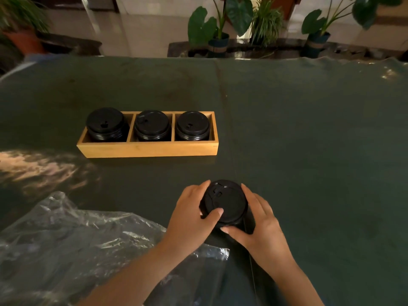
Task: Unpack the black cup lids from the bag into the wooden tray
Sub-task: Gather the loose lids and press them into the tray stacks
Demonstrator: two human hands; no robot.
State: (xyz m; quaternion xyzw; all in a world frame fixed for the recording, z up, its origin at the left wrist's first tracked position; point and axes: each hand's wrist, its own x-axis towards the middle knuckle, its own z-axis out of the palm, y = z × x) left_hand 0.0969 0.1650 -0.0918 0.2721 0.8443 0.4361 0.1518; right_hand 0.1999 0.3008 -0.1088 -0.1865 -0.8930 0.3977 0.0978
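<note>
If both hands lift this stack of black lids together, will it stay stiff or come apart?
The stack of black lids probably feels light, being thin nested plastic. Held only at its sides by the left hand and right hand, it may lean or separate.

Both hands — left hand (194, 214), right hand (262, 224) — gripping lid stack (226, 204)

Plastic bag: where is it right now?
In the head view the clear plastic bag lies crumpled at the lower left of the table, under the left forearm, nearer the person than the wooden tray.
</note>
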